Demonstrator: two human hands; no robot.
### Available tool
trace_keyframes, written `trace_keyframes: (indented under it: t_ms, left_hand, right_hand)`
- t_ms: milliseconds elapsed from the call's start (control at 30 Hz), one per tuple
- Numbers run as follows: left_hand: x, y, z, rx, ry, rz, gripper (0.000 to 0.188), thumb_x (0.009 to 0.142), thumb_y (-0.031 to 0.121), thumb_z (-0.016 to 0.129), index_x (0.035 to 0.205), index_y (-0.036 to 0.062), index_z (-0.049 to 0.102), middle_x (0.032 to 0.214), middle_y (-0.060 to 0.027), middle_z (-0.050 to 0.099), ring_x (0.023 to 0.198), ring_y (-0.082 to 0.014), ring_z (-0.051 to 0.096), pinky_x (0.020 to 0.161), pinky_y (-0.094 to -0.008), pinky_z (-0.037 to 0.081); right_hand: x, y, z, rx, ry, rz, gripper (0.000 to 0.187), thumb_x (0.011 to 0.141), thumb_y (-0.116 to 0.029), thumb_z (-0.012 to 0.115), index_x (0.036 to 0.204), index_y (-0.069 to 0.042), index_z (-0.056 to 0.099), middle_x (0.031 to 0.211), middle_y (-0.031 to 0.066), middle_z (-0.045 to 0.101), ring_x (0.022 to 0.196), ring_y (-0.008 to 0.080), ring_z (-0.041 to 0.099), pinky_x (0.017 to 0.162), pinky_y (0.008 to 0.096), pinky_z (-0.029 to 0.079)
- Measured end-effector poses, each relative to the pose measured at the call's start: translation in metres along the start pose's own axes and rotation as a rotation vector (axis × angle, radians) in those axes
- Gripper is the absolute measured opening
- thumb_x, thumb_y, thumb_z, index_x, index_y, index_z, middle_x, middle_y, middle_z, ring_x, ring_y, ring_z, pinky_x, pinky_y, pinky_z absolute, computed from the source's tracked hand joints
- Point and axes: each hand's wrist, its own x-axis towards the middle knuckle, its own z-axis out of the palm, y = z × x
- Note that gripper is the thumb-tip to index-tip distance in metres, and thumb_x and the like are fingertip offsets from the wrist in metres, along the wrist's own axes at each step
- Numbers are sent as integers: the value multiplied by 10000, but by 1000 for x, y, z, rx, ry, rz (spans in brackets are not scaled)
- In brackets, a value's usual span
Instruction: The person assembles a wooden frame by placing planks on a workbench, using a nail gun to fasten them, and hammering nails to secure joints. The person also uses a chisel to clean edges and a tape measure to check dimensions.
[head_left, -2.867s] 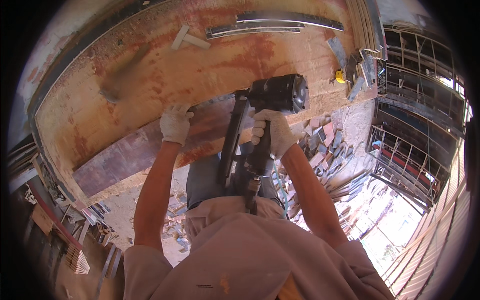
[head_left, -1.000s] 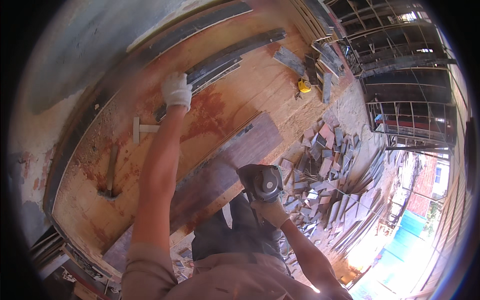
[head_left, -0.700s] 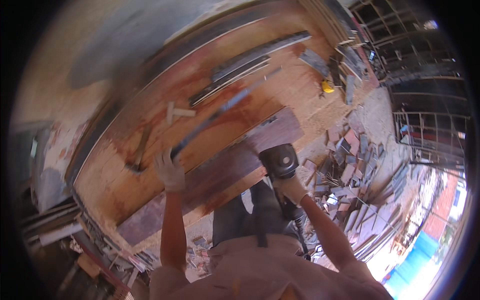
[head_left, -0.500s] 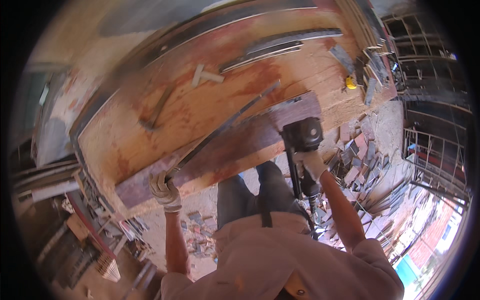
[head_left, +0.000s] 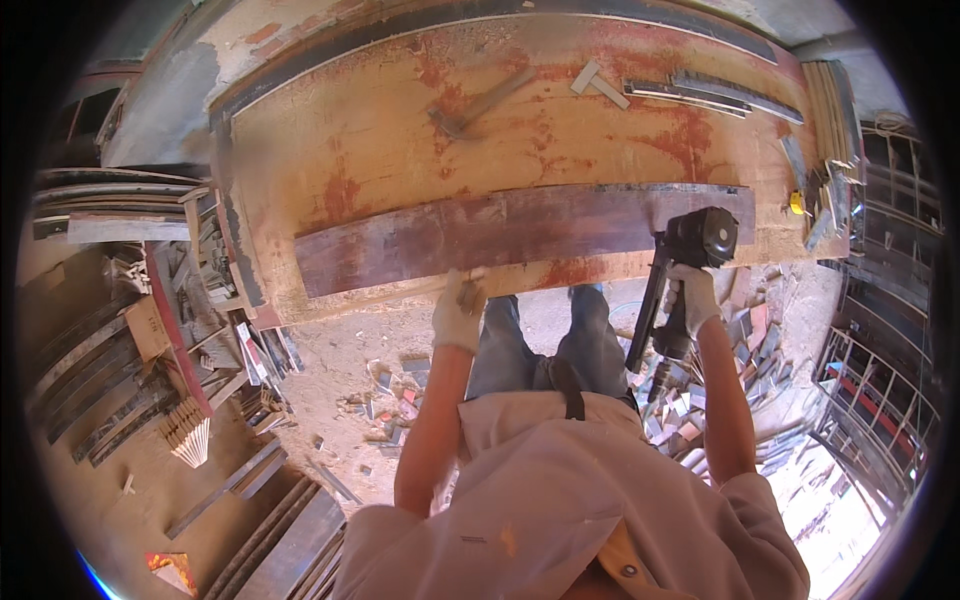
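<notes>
My right hand (head_left: 692,298), in a pale work glove, is wrapped tight around the handle of a black nail gun (head_left: 686,268), right of centre in the frame; its round black head sits against the right end of a long dark board (head_left: 500,232), and its long magazine slants down toward my legs. The board is a dull purplish brown with worn, blotchy patches, and lies across the middle of the frame along the near edge of a wide workbench (head_left: 400,150) whose top is pale wood stained rusty red. My left hand (head_left: 459,310), also gloved, is curled over the bench's near edge just below the board, gripping the edge or a thin strip there; I cannot tell which. Upper centre on the bench lies a hammer (head_left: 480,103). At the upper right lie long grey strips (head_left: 720,92), with a small yellow object (head_left: 797,203) at the bench's right end. At the left edge sits a brown cardboard box (head_left: 146,328).
</notes>
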Motion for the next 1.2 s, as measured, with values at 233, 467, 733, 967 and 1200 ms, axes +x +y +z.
trace_keyframes:
  t_ms: [233, 467, 733, 967, 1200]
  left_hand:
    - [56, -14, 113, -23, 222, -364, 315, 876, 285, 844, 1003, 51, 675, 940, -92, 675, 793, -210, 679, 742, -366, 650]
    - [40, -1, 114, 1719, -130, 688, 514, 759, 467, 820, 1076, 76, 714, 1089, -104, 643, 1035, -341, 618, 868, -505, 511]
    - [88, 25, 41, 2103, -252, 947, 504, 807, 315, 765, 1271, 161, 643, 1167, -62, 631, 1125, -316, 577, 920, -500, 469]
    - [115, 33, 111, 2118, -332, 1112, 472, 807, 258, 763, 1259, 149, 679, 1130, -70, 635, 1106, -325, 588, 902, -495, 480]
    - [125, 34, 115, 2097, -336, 1120, 451, 818, 245, 739, 1258, 154, 706, 1177, -119, 667, 1103, -355, 614, 931, -485, 493]
  right_hand:
    - [7, 10, 29, -61, 55, -73, 134, 826, -99, 660, 721, -61, 587, 580, 49, 517, 438, 197, 531, 396, 365, 490]
    - [1, -5, 15, 6, 64, 13, 142, 847, -78, 646, 723, -60, 579, 590, 37, 529, 427, 170, 542, 372, 348, 505]
    - [0, -10, 7, -1, -46, -24, 195, 860, -86, 641, 681, -62, 568, 544, 30, 493, 384, 167, 501, 357, 327, 465]
    - [5, -7, -12, -8, -119, -32, 203, 868, -84, 639, 682, -56, 563, 542, 33, 484, 376, 182, 504, 361, 328, 454]
    - [3, -18, -19, 45, -137, 8, 176, 863, -57, 607, 694, -59, 555, 541, 19, 454, 366, 198, 506, 382, 316, 443]
